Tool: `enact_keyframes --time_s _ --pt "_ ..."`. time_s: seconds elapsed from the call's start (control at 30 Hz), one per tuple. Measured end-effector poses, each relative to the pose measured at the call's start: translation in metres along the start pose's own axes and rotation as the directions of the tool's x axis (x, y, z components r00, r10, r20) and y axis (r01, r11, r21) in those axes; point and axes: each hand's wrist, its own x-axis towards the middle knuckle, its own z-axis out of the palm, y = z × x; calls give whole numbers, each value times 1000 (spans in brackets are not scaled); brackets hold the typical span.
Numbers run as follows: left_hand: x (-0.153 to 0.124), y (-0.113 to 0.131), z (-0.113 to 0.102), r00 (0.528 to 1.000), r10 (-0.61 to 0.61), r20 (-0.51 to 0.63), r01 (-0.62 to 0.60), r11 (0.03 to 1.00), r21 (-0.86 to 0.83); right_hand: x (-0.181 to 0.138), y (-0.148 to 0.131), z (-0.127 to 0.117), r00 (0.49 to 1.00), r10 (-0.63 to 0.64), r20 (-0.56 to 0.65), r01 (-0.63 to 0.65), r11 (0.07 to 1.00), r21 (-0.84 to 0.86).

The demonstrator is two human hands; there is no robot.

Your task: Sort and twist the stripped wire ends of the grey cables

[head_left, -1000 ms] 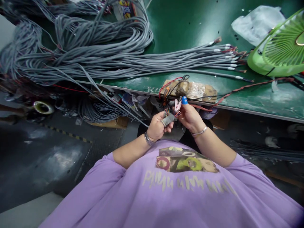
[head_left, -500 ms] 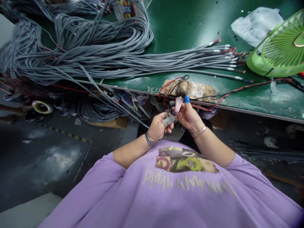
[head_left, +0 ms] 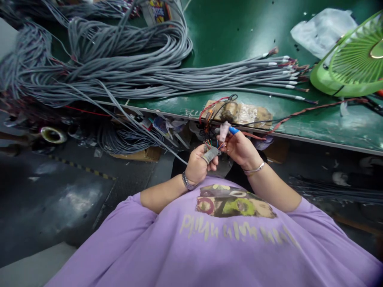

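My left hand [head_left: 199,161] is closed in front of my chest, its thumb wrapped in grey tape, pinching a grey cable end [head_left: 211,153] whose thin coloured wires [head_left: 208,142] fan out above the fingers. My right hand [head_left: 239,147] is closed just to the right, touching those wires, with a blue cap on one fingertip [head_left: 233,130] and a small pale pink clip-like tool [head_left: 224,131] between its fingers. Both hands are just below the front edge of the green workbench [head_left: 314,123].
A large pile of grey cables [head_left: 98,59] covers the bench's left; a bundle of stripped cable ends [head_left: 281,69] lies mid-right. A green fan [head_left: 353,59] and plastic bag [head_left: 323,28] sit at far right. A taped fixture with red wires [head_left: 239,111] sits at the bench edge.
Both hands have shifted slightly; my right hand tilted so the blue-capped finger points more sideways, and the left hand rose a little with the cable end.
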Motion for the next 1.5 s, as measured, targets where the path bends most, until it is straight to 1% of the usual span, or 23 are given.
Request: enact_keyframes --time_s 0.2,0.3,0.37,0.43,0.47,0.53,0.57,0.6,0.63,0.67,0.77,0.83,0.9,1.03,1.23,1.37,1.5 --pt "2 3 5 1000 -19 -15 18 999 -46 -1 -1 -1 1000 -2 -15 2 1000 -21" --pt "3 2 5 1000 -13 -22 12 999 -37 -1 -1 1 999 -30 -17 29 998 -57" --pt "3 2 5 1000 -6 -20 6 999 -34 1 1 2 997 -70 -28 68 994 -84" --pt "3 3 6 1000 -3 -17 3 999 -36 4 7 2 982 -174 -74 164 979 -119" --pt "3 3 6 1000 -5 -18 4 999 -38 6 10 2 962 -252 -111 234 961 -149" --pt "3 3 7 1000 -12 -23 11 999 -47 11 18 0 896 -406 -177 367 905 -216" --pt "4 3 7 1000 -16 -24 15 999 -52 13 21 -1 870 -454 -191 408 881 -237" --pt "4 3 8 1000 -19 -24 18 998 -59 15 24 -1 862 -470 -190 423 873 -242" --pt "5 3 8 1000 -22 -22 21 998 -65 17 25 -1 872 -456 -179 414 881 -228" --pt "5 3 9 999 -26 -20 25 997 -71 18 26 -1 893 -420 -161 386 900 -201" --pt "7 4 11 999 -41 -25 39 995 -89 19 23 1 956 -267 -122 258 962 -84" --pt "7 5 12 998 -52 -38 48 994 -97 19 20 3 974 -196 -115 196 981 -9" --pt "8 5 13 997 -57 -49 52 994 -99 20 18 4 979 -169 -113 174 984 41" --pt "8 3 12 998 -57 -42 52 993 -105 21 18 5 978 -174 -118 186 977 100" --pt "8 0 10 997 -64 -43 59 993 -100 21 17 9 982 -148 -116 166 972 165" --pt "8 0 10 997 -68 -47 64 994 -89 20 15 12 980 -141 -139 162 975 149" --pt "9 0 10 997 -70 -42 66 994 -85 21 16 11 975 -160 -156 174 981 81"
